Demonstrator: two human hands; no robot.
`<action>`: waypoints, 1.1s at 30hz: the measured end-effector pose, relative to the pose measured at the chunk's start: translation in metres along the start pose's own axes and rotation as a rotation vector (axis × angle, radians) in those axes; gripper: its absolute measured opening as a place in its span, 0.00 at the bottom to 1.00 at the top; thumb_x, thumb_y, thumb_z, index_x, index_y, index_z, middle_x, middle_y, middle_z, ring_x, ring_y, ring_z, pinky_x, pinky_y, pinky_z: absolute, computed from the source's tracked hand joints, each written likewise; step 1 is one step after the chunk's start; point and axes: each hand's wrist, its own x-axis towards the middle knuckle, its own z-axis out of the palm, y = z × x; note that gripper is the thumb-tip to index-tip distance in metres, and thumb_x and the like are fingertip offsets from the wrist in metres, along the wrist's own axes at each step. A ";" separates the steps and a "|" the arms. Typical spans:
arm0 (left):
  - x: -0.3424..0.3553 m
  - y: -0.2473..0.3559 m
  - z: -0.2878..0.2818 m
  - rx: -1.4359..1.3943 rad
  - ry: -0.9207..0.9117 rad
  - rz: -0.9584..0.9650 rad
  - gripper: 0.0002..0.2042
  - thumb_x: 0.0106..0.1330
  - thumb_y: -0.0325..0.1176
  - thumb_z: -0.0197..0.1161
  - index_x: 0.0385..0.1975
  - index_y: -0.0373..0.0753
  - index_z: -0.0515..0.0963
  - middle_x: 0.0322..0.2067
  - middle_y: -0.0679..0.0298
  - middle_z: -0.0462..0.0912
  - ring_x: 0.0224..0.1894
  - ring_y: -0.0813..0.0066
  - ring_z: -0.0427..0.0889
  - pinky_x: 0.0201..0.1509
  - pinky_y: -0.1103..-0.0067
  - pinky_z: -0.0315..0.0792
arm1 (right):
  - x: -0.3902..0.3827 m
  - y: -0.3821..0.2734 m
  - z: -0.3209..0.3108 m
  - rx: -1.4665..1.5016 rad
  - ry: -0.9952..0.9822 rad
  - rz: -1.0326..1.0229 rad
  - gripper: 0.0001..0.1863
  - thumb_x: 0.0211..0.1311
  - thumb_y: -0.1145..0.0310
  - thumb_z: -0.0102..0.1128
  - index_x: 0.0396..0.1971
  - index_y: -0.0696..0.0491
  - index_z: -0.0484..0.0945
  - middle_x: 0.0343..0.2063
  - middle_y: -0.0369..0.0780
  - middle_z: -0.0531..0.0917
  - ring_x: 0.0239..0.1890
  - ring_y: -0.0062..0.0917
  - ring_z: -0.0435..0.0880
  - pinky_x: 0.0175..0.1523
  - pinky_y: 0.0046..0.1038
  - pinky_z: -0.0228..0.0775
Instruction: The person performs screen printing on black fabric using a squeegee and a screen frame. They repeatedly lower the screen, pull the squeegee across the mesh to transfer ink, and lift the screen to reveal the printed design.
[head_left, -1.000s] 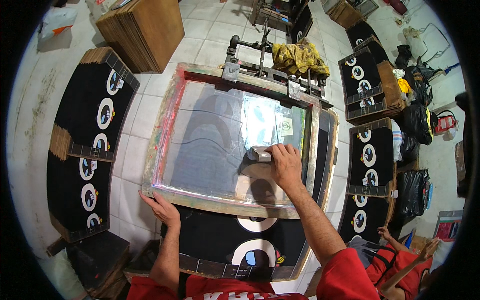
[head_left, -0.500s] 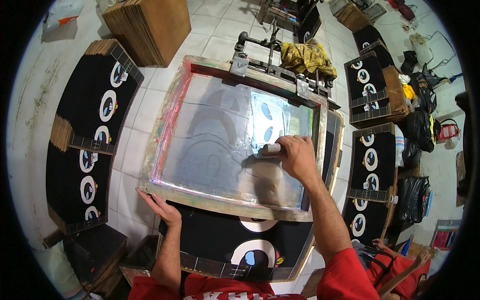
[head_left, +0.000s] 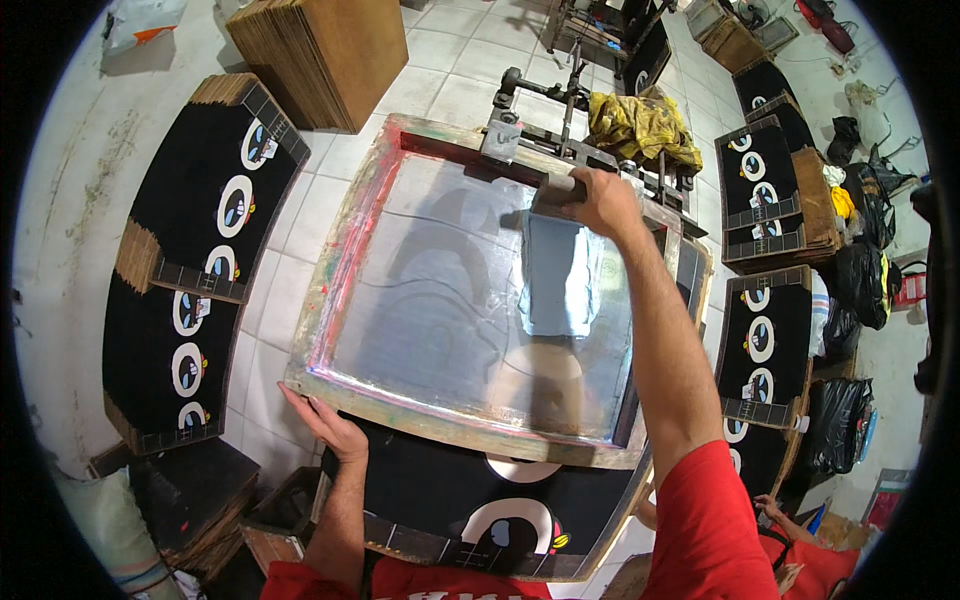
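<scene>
A wooden screen frame (head_left: 470, 445) with translucent mesh lies over black printed boards (head_left: 420, 490) bearing white rings. My right hand (head_left: 600, 200) grips a greyish squeegee (head_left: 550, 192) at the frame's far side, just above a pale blue ink patch (head_left: 560, 280) on the mesh. My left hand (head_left: 325, 425) holds the frame's near left corner, fingers extended along its edge, some partly hidden. Metal clamp hardware (head_left: 505, 140) runs along the far edge, with a stained yellow cloth (head_left: 640, 125) draped over it.
Stacks of black printed boards stand at left (head_left: 180, 180) and right (head_left: 760, 300). A brown board stack (head_left: 330, 60) is at the back left, black bags (head_left: 840, 425) along the right. Another person (head_left: 820, 560) in red is at lower right, a dark stack (head_left: 190, 510) at lower left.
My right hand has pushed the squeegee away from me to the far side; the blue ink now shows as a smoother patch. My left hand stays at the corner. The view has shifted slightly.
</scene>
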 end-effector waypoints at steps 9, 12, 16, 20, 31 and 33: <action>-0.001 -0.001 -0.003 0.003 0.002 0.001 0.30 0.83 0.35 0.39 0.77 0.24 0.43 0.78 0.37 0.42 0.81 0.50 0.47 0.82 0.63 0.45 | -0.172 -0.036 0.053 0.260 0.523 -0.090 0.26 0.46 0.87 0.64 0.48 0.50 0.85 0.49 0.40 0.86 0.57 0.40 0.80 0.62 0.40 0.71; -0.001 -0.004 -0.003 -0.018 0.011 0.009 0.30 0.82 0.34 0.40 0.77 0.23 0.45 0.78 0.37 0.45 0.81 0.49 0.47 0.82 0.64 0.45 | -0.226 -0.054 0.053 0.285 0.602 -0.022 0.29 0.46 0.87 0.61 0.52 0.50 0.84 0.56 0.39 0.85 0.62 0.41 0.78 0.68 0.41 0.69; 0.001 0.003 -0.006 -0.054 0.026 -0.022 0.29 0.82 0.33 0.41 0.77 0.25 0.47 0.77 0.38 0.49 0.79 0.51 0.53 0.81 0.65 0.49 | -0.298 -0.082 0.041 0.307 0.661 0.051 0.33 0.40 0.84 0.60 0.53 0.50 0.85 0.56 0.40 0.85 0.63 0.44 0.76 0.69 0.43 0.69; 0.022 0.051 -0.019 -0.131 0.047 0.024 0.29 0.82 0.38 0.40 0.77 0.28 0.51 0.76 0.41 0.54 0.75 0.55 0.60 0.77 0.66 0.56 | -0.345 -0.109 0.006 0.397 0.734 0.042 0.33 0.37 0.81 0.60 0.51 0.52 0.85 0.56 0.41 0.85 0.63 0.46 0.76 0.69 0.44 0.68; 0.030 0.149 0.072 0.124 -0.527 0.494 0.28 0.73 0.32 0.54 0.72 0.30 0.62 0.64 0.50 0.73 0.67 0.53 0.71 0.73 0.61 0.60 | -0.231 -0.074 -0.256 -0.238 1.040 0.010 0.29 0.64 0.55 0.70 0.61 0.56 0.79 0.49 0.46 0.87 0.52 0.35 0.87 0.57 0.33 0.77; -0.010 0.126 0.100 0.208 -0.648 0.601 0.31 0.70 0.35 0.61 0.70 0.29 0.64 0.66 0.47 0.72 0.69 0.46 0.69 0.73 0.55 0.58 | -0.198 -0.063 -0.302 -0.080 0.961 0.132 0.34 0.62 0.48 0.70 0.63 0.53 0.78 0.50 0.47 0.87 0.54 0.34 0.87 0.58 0.33 0.76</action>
